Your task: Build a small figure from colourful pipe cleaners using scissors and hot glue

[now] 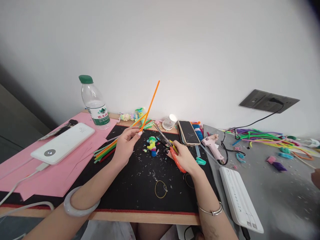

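My left hand (pixel 128 145) pinches an orange pipe cleaner (pixel 151 105), whose long end points up and to the right. Under and behind that hand lies a bundle of green, orange and red pipe cleaners (pixel 106 151). My right hand (pixel 181 155) grips scissors with orange handles (pixel 178 161), their blades pointing up and left toward the pipe cleaner but apart from it. Between the hands, on the black mat (pixel 125 190), sits a small yellow, green and blue fuzzy figure (pixel 152 145). Scraps of fluff and a thin rubber band (pixel 160 189) lie nearer to me.
A water bottle (pixel 95 103) and a white power bank (pixel 62 143) stand on pink paper at left. A paper cup (pixel 169 122), a phone (pixel 189 132) and a pink glue gun (pixel 213 147) are behind my right hand. Another power bank (pixel 240 198) lies right. Part of another person's hand (pixel 316 178) shows.
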`<state>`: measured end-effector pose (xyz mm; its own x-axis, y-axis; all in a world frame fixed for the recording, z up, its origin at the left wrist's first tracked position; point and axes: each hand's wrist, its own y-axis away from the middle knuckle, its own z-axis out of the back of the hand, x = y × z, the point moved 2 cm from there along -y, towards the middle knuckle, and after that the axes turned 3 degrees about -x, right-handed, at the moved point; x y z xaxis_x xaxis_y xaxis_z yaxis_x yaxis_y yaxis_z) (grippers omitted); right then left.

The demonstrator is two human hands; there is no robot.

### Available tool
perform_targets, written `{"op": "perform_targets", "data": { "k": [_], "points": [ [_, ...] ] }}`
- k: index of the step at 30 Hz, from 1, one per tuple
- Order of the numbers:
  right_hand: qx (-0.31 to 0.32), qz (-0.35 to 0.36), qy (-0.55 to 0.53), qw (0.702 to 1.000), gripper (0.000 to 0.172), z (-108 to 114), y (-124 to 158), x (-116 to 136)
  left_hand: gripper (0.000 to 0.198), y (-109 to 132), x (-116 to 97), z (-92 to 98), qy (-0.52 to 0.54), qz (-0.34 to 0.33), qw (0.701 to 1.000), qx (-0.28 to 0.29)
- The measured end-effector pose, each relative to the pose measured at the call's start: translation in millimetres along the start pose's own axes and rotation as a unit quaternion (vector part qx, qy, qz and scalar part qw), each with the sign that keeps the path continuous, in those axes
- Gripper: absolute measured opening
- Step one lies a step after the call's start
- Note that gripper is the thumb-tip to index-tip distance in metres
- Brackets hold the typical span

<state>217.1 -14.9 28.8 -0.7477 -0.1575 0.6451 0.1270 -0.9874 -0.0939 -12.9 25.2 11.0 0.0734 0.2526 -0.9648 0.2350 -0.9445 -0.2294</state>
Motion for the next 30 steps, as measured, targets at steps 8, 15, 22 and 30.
{"op": "perform_targets", "data": {
  "k": [8,15,22,30],
  "points": [
    [0.043,0.033,-0.015,0.998,0.029,-1,1,8,0.022,4,1,-4.2,0.003,0.021,0.997,0.074],
    [0.075,0.034,-0.041,0.996,0.024,-1,2,13,0.024,7,1,-8.7,0.033,0.076,0.99,0.114],
    [0.079,0.042,-0.041,0.995,0.02,-5,1,10,0.021,9,-2,-10.4,0.016,0.073,0.989,0.13],
    [0.095,0.038,-0.065,0.993,0.024,-6,0,8,0.017,9,-4,-8.8,-0.044,0.042,0.986,0.154]
  ]
}}
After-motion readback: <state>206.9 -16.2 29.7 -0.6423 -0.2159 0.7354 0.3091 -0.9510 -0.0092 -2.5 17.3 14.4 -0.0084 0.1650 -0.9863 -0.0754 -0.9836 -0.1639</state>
